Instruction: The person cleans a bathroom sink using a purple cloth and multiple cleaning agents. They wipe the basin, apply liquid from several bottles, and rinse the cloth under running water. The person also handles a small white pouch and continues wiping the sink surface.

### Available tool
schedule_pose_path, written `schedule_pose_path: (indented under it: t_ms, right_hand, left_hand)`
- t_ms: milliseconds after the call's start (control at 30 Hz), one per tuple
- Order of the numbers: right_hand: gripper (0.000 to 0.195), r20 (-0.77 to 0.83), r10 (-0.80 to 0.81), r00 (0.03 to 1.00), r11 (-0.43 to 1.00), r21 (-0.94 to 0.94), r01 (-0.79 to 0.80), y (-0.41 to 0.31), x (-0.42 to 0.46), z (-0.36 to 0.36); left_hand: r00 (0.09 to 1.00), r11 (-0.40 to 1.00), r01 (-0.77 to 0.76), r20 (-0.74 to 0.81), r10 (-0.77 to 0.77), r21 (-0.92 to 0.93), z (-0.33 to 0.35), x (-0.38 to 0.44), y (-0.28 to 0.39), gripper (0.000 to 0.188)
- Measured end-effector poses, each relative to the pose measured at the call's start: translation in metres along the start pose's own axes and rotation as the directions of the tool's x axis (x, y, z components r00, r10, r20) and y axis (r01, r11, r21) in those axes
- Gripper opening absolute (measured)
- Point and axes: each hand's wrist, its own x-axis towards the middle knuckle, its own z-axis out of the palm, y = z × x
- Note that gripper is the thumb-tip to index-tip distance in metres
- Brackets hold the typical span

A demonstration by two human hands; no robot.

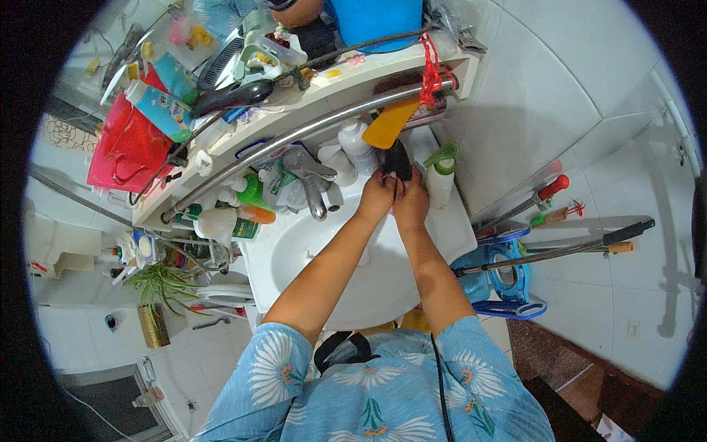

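Over the back right of the white washbasin [287, 248], my two hands are close together. My left hand [378, 196] and my right hand [411, 201] have their fingers closed at the lower end of a black object [397, 160], whose kind I cannot make out. A thin dark strip shows between the hands. A sliver of something pinkish-purple peeks out below them, mostly hidden. Just above hangs a yellow-orange flat blade [389, 124]. A white bottle [358, 143] stands to the left, and a white pump bottle with a green top [442, 177] stands to the right.
A chrome faucet [315, 199] rises at the basin's back, beside several toiletry bottles. A metal rail [309, 132] runs below a crowded shelf [337, 83], which carries a blue tub [378, 22] and red container [127, 146]. Long-handled tools [558, 251] lean at the right wall.
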Motion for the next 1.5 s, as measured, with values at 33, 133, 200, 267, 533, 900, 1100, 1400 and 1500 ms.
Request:
schedule_pose_path:
  t_ms: [33, 133, 200, 267, 533, 900, 1100, 1400, 1500]
  right_hand:
    - [0.052, 0.068, 0.069, 0.995, 0.998, 0.006, -0.069, -0.003, 0.002, -0.002]
    - [0.052, 0.110, 0.064, 0.992, 0.997, 0.038, -0.069, -0.013, 0.002, -0.010]
    - [0.052, 0.121, 0.044, 0.992, 0.993, 0.103, -0.057, -0.013, -0.008, -0.012]
    - [0.050, 0.180, 0.088, 0.980, 0.966, 0.224, -0.128, -0.001, -0.029, -0.013]
    - [0.023, 0.545, 0.301, 0.783, 0.519, 0.595, -0.614, 0.010, -0.082, 0.000]
    - [0.017, 0.802, 0.192, 0.566, 0.878, 0.118, -0.464, 0.005, -0.105, 0.001]
    - [0.042, 0.858, -0.235, 0.456, 0.816, -0.081, 0.573, -0.041, -0.109, -0.009]
    - [0.041, 0.889, -0.029, 0.457, 0.738, -0.289, 0.610, -0.029, -0.161, 0.091]
    - [0.048, 0.865, -0.014, 0.501, 0.781, -0.303, 0.546, -0.006, -0.141, 0.053]
  left_hand:
    - [1.000, 1.000, 0.022, 0.015, -0.022, 0.011, 0.000, 0.001, -0.001, 0.038]
    - [0.992, 0.997, 0.077, 0.103, -0.078, 0.011, -0.002, 0.006, -0.020, 0.035]
    - [0.993, 0.995, 0.072, 0.103, -0.065, -0.068, -0.005, 0.001, -0.042, 0.033]
    - [1.000, 0.978, 0.014, 0.026, -0.009, -0.210, -0.008, -0.034, -0.063, 0.031]
    - [0.971, 0.988, -0.152, -0.184, 0.153, 0.023, -0.107, -0.151, -0.059, 0.028]
    - [0.845, 0.734, 0.050, -0.420, 0.330, 0.677, -0.209, -0.065, -0.014, 0.024]
    - [0.778, 0.722, 0.056, -0.483, 0.401, 0.690, -0.226, -0.103, -0.024, 0.020]
    - [0.847, 0.810, 0.097, -0.476, 0.238, 0.578, -0.242, -0.182, -0.036, 0.025]
    - [0.846, 0.882, 0.091, -0.503, 0.176, 0.462, -0.236, -0.193, -0.038, 0.021]
